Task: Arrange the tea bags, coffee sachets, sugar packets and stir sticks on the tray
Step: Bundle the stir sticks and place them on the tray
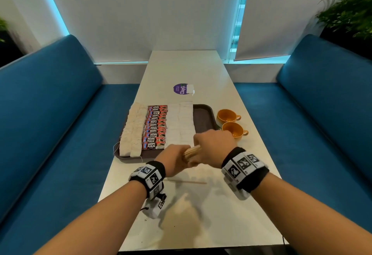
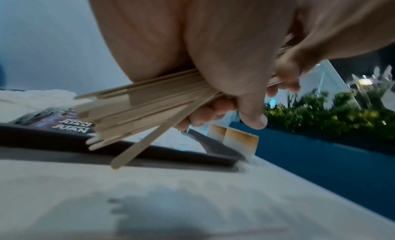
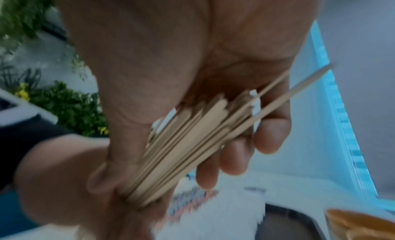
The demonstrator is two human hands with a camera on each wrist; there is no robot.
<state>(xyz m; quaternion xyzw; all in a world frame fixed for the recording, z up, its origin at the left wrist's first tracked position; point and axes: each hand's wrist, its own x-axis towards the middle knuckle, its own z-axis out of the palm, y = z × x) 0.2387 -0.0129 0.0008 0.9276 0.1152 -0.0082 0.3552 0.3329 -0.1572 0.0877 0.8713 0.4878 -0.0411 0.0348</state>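
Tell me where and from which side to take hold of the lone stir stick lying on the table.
Pinch the stir stick near its middle, coming from straight above. It lies flat and thin on the table, crosswise to the arms, so probably only its long edges give the fingers any purchase.

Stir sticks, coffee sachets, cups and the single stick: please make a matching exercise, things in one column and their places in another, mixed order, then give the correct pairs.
Things:
1. bundle of stir sticks
2. coffee sachets
3. orange cups
4. single stir stick

Places:
A. on the table, right of the tray
B. lying alone on the table, near the wrists
C. held between the left hand and the right hand
D. in a row on the tray, between pale tea bags and white sugar packets

Pairs: 1-C, 2-D, 3-A, 4-B
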